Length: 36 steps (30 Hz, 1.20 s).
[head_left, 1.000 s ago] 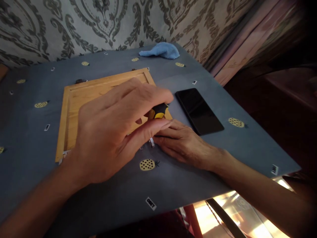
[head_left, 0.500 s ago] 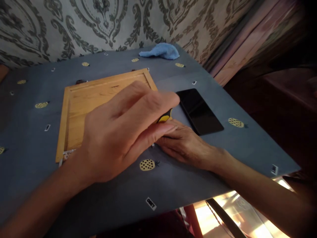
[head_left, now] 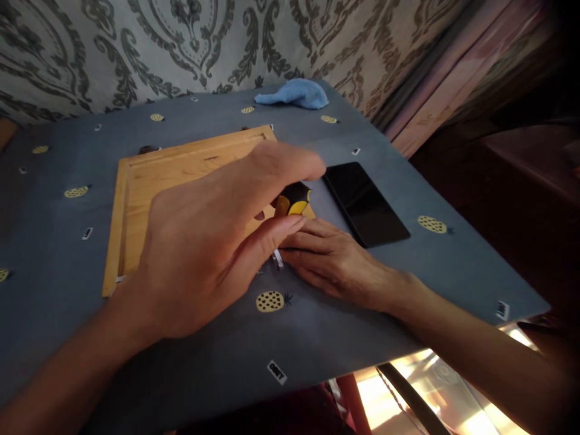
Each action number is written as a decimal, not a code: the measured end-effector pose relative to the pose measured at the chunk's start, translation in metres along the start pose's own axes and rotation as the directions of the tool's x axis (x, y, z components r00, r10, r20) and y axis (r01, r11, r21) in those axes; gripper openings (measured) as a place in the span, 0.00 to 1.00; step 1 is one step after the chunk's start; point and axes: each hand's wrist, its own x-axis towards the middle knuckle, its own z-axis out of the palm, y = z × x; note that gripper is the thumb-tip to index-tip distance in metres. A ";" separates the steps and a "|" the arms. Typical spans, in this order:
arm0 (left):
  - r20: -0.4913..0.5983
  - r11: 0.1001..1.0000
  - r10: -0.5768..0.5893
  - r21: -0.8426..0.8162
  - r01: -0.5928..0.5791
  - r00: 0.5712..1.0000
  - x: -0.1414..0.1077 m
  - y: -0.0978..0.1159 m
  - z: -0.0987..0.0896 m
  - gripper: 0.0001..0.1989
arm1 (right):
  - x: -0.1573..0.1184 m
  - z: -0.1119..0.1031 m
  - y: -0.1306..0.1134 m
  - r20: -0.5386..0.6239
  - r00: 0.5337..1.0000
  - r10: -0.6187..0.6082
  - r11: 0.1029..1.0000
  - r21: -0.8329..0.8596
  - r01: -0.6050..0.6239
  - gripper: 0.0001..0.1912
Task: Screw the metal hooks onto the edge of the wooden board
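A yellow-and-black screwdriver handle (head_left: 292,199) sits between the thumb and raised fingers of my left hand (head_left: 194,241); its shaft and tip are hidden. My left hand is curled loosely round this handle, above the near right part of a framed wooden panel (head_left: 158,193). Low at the panel's near right corner rests my right hand (head_left: 330,254), fingers together and bent; their tips are hidden behind my left thumb. I cannot make out what they hold. A small shiny metal piece (head_left: 278,260) sticks out beside these fingers.
A black phone (head_left: 367,204) lies right of the panel. A blue cloth (head_left: 296,94) is at the table's back edge, by the patterned curtain (head_left: 190,48). Dark small parts (head_left: 148,149) show along the panel's far edge. The grey-blue tablecloth (head_left: 217,368) has pineapple prints.
My left hand's fingers have lifted and loosened round the screwdriver handle, so more of it shows. The metal piece by my right fingers is more visible. My right hand has shifted slightly left.
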 end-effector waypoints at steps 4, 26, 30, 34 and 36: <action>-0.050 1.000 0.026 0.014 -0.026 0.998 0.001 0.002 0.004 0.10 | -0.001 0.001 0.001 -0.019 1.000 -0.020 1.000 -0.016 0.020 0.12; -0.099 0.999 -0.034 0.001 0.035 0.994 -0.001 0.002 0.005 0.09 | -0.001 0.000 0.001 -0.015 1.000 -0.014 1.000 -0.012 0.014 0.12; -0.084 0.994 -0.074 -0.082 0.067 0.994 0.001 0.003 0.003 0.07 | -0.001 0.001 0.000 -0.021 1.000 -0.008 1.000 -0.006 0.008 0.11; -0.076 0.996 -0.059 -0.071 0.054 0.995 0.005 0.004 -0.003 0.06 | 0.000 -0.001 -0.001 -0.002 1.000 -0.002 1.000 0.015 0.002 0.12; -0.082 0.998 -0.039 -0.054 0.034 0.996 0.006 0.004 -0.005 0.06 | 0.000 -0.001 0.000 -0.010 1.000 -0.014 1.000 0.014 0.014 0.11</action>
